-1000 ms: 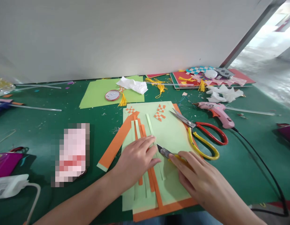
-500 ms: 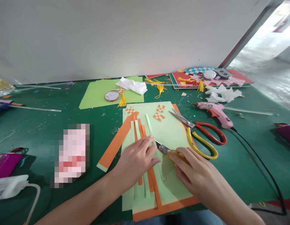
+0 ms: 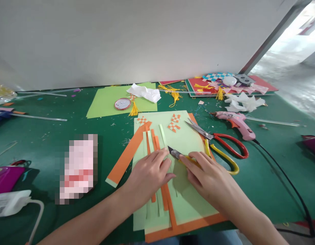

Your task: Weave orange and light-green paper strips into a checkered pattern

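Light green paper (image 3: 193, 200) lies over an orange sheet, with narrow orange and green strips on its left part. My left hand (image 3: 151, 173) presses down on the strips, its fingers drawn together at a pale green strip (image 3: 162, 135). My right hand (image 3: 207, 173) grips a yellow craft knife (image 3: 175, 153), the blade tip close to my left fingertips. A wide orange strip (image 3: 126, 154) slants off the paper's left edge. Small woven orange-and-white pieces (image 3: 174, 123) lie at the paper's top. Scissors (image 3: 209, 136) with red and yellow handles rest across its right edge.
A pink glue gun (image 3: 236, 123) with a black cord lies to the right. Behind the paper are a green sheet (image 3: 101, 102), a round tin (image 3: 122, 103), crumpled tissue (image 3: 144, 93) and yellow tassels (image 3: 174, 97). A blurred pink item (image 3: 79, 163) and a white plug (image 3: 12, 203) are on the left.
My right hand and the knife have shifted slightly up and to the left. My left hand stays on the strips. The whole view has moved slightly.
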Tool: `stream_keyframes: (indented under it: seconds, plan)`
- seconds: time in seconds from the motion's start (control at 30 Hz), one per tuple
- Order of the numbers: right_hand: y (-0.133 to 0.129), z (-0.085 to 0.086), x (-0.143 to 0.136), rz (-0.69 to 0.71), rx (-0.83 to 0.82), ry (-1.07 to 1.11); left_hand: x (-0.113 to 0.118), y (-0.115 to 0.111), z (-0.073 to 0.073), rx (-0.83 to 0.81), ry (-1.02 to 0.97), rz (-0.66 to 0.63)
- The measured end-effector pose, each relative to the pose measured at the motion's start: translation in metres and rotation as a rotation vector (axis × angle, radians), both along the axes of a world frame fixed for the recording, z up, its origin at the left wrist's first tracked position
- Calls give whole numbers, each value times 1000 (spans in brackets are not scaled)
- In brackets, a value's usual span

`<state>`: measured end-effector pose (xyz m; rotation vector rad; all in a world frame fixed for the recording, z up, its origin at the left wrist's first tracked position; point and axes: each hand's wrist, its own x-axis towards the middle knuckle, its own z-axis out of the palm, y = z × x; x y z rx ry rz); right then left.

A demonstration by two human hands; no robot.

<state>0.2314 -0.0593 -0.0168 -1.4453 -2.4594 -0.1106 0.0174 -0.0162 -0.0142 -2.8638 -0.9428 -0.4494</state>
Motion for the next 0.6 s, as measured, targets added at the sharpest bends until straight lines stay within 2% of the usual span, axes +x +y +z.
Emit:
stream_keyframes:
  seconds: [0.33,0.6]
  plan:
    - [6,1,-1,2,-8,-16,-1,1,-1,41,-52,-45]
    - [-9,3,3,43,-82,16,1,-4,5,88,-58,-155]
